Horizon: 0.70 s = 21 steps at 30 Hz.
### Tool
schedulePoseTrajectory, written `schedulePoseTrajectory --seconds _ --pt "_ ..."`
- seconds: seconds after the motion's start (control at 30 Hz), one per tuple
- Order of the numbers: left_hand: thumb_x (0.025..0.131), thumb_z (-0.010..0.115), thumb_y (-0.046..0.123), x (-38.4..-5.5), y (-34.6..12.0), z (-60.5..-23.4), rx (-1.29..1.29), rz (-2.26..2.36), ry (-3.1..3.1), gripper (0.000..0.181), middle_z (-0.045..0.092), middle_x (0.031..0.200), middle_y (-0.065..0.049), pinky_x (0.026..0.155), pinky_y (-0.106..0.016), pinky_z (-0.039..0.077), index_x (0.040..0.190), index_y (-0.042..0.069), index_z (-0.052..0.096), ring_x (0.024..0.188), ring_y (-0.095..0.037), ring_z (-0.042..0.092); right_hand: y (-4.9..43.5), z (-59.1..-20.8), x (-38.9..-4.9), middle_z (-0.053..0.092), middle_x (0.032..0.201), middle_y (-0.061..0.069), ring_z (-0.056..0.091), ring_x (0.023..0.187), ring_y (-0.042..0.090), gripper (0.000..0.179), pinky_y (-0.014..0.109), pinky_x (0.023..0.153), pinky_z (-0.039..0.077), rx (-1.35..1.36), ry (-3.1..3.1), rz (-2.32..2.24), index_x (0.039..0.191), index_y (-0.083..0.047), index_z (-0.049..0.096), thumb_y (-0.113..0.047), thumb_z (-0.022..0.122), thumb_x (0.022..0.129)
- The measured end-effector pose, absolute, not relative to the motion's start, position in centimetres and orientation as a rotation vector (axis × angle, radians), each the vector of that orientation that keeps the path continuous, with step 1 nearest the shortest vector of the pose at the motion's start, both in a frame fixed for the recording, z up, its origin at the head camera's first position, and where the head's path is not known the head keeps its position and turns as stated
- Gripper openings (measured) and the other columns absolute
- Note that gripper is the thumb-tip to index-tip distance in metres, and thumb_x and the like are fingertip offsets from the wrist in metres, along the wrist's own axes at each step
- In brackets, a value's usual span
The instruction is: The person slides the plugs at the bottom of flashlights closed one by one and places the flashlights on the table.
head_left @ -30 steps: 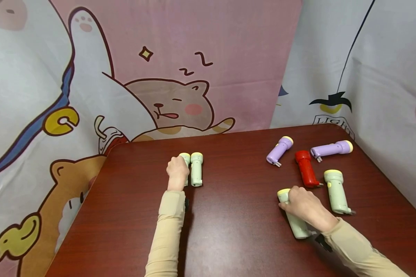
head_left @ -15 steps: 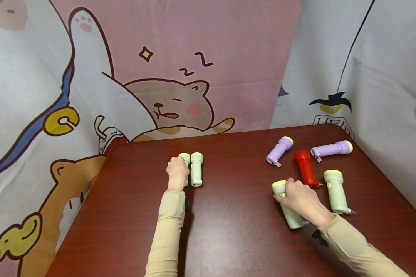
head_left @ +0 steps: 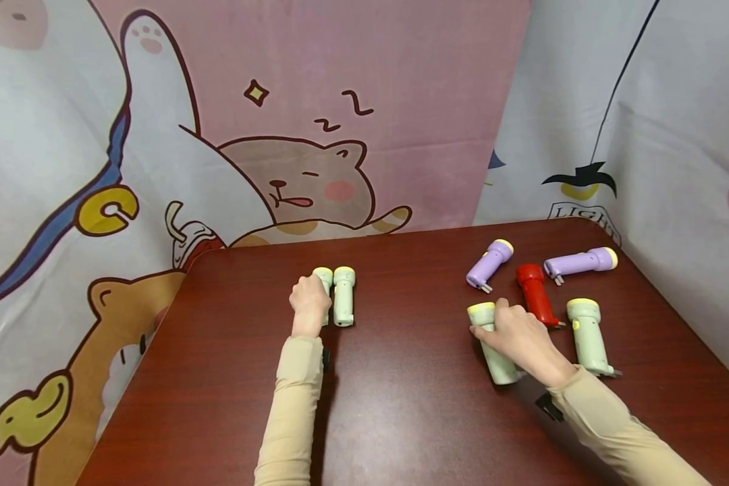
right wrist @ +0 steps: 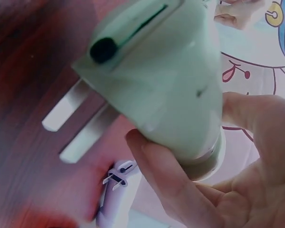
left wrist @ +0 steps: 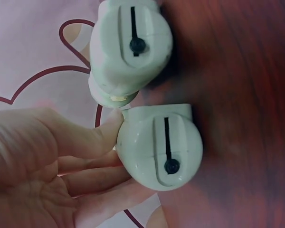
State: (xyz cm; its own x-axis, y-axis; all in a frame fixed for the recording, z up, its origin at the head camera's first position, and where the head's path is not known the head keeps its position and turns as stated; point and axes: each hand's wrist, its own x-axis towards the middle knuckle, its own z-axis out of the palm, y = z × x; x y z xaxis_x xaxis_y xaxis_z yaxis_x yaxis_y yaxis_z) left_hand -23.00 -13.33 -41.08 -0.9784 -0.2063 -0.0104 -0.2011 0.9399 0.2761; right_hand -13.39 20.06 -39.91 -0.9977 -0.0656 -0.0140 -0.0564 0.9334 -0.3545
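My left hand [head_left: 310,297] grips a pale green flashlight [left wrist: 159,147] at the table's back left, thumb on one side and fingers on the other. Its end cap faces the left wrist camera, with a black knob in a slot and no prongs out. Right alongside lies a second pale green flashlight [head_left: 344,297]. My right hand [head_left: 525,341] holds a third flashlight [head_left: 497,363], also pale green with a yellow rim, between thumb and fingers. Two metal prongs [right wrist: 88,133] stick out of its tail in the right wrist view. My palm covers part of its barrel.
Right of my right hand, another green flashlight [head_left: 589,337] lies with prongs out. Behind are a red flashlight [head_left: 536,297] and two purple ones, one purple flashlight [head_left: 489,265] angled and the other purple flashlight [head_left: 580,262] near the right edge. Printed cloth [head_left: 437,121] hangs behind the table.
My right hand has moved the green flashlight leftward and farther back over the table. The left hand and the flashlights beside it stay put.
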Motion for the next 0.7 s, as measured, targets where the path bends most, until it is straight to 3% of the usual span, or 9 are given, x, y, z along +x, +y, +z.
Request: schedulePoseTrajectory --seconds 0.33,0.7 --pt "0.077 0.070 0.015 -22.6 -14.1 -40.8 0.333 -0.511 -3.070 0.021 0.066 0.095 -0.025 0.068 -0.050 0.054 0.086 -0.004 0.065 0.087 -0.042 0.065 19.8 -39.7 -14.3 0.055 0.068 0.016 0.051 0.052 0.025 0.047 0.034 0.045 0.040 -0.071 3.085 -0.643 0.089 0.006 0.048 -0.037 0.067 0.082" --pt "0.077 0.072 0.015 -22.3 -14.1 -40.9 0.359 -0.615 -3.023 0.018 0.066 0.088 -0.023 0.063 -0.049 0.052 0.074 0.000 0.062 0.078 -0.040 0.065 19.5 -39.2 -15.6 0.056 0.067 0.017 0.053 0.053 0.025 0.048 0.033 0.043 0.039 -0.045 3.115 -0.758 0.086 0.004 0.048 -0.040 0.066 0.082"
